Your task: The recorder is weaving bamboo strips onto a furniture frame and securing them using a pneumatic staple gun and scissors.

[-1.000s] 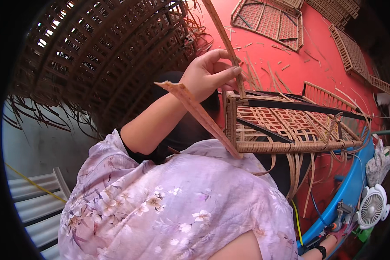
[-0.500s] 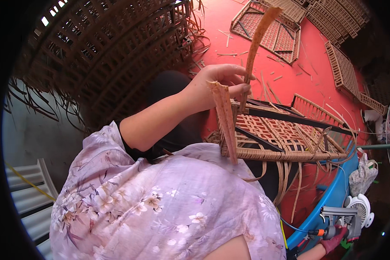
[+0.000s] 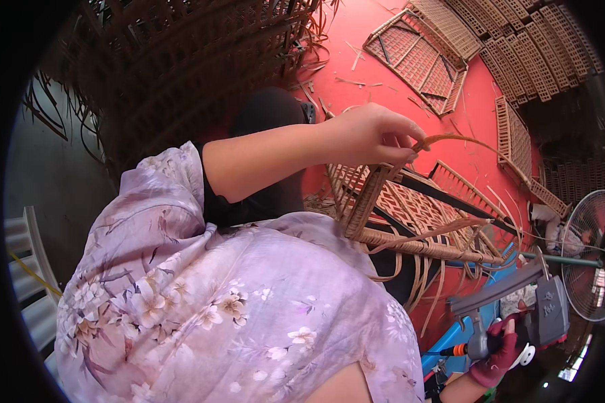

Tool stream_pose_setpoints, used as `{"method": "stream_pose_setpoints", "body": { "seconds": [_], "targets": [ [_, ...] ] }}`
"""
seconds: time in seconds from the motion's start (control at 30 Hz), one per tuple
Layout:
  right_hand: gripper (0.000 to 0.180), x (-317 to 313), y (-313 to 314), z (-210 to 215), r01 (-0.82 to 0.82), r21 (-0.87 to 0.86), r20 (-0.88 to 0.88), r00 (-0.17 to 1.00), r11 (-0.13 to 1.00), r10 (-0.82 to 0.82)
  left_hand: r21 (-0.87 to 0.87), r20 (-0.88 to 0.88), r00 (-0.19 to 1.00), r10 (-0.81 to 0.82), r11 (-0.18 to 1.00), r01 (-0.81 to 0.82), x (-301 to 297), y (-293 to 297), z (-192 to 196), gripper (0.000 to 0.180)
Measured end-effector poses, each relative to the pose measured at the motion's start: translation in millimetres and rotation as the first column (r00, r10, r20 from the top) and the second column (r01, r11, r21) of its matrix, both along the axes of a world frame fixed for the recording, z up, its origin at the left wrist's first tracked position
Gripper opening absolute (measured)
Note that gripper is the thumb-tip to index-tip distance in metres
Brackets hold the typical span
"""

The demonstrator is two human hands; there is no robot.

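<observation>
Two hands hold something at this moment, and both have shifted in the last second. My left hand (image 3: 390,138) pinches a thin brown strip (image 3: 444,137) between narrowed fingertips, near the top corner of the woven frame (image 3: 417,205). That strip stood upright before; now it bends over and arcs away to my right, above the frame's far side. A wider strip (image 3: 444,229), which stuck up beside the frame's near corner, slants across its near edge.

My right hand (image 3: 501,356), in a dark red glove, is closed around a grey power tool (image 3: 548,309) with an air hose. A second ago it was down by the blue curved surface (image 3: 454,336); now the tool is higher and nearer the frame, though well apart from my left hand.

As I judge it, the strip has gone from standing to being steered along the frame, and the tool has come within easier reach of it. Whether my left fingertips also touch the frame, I cannot tell. The frame sits in front of me, above the red floor (image 3: 376,17).
</observation>
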State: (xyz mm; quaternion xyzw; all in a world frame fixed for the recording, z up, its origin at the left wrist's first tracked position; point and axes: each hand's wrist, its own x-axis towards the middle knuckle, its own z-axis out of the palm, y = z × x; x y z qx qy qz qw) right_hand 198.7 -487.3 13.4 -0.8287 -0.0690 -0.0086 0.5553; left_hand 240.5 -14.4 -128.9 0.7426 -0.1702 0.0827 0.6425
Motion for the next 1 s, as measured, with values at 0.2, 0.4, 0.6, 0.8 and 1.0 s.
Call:
{"method": "stream_pose_setpoints", "body": {
  "seconds": [0.2, 0.4, 0.6, 0.8, 1.0],
  "targets": [
    [0.05, -3.9, 82.7, 0.1, -0.277, -0.461, -0.167, 0.96, 0.843, 0.224, 0.023, 0.127, 0.991, -0.038, 0.999, 0.035, 3.8, 2.0, -3.3, 0.026],
    [0.036, 6.8, 139.5, -13.7, -0.396, -0.59, -0.24, 0.918, 0.704, 0.315, 0.132, 0.252, 0.968, 0.002, 0.991, -0.036, 8.6, 2.8, -3.8, 0.024],
    [0.041, 4.8, 167.0, -20.3, -0.417, -0.674, -0.157, 0.888, 0.61, 0.433, 0.176, 0.336, 0.942, -0.007, 0.983, -0.055, 13.2, 4.2, -4.8, 0.023],
    [0.055, 7.1, 168.8, -35.1, -0.358, -0.713, -0.037, 0.878, 0.603, 0.478, 0.169, 0.365, 0.931, 0.002, 0.983, -0.069, 12.8, 5.6, -4.5, 0.024],
    [0.058, 10.4, 164.7, -45.9, -0.327, -0.783, -0.052, 0.883, 0.53, 0.467, 0.176, 0.353, 0.935, -0.019, 0.983, -0.046, 13.6, 8.1, -2.6, 0.025]
  ]
}}
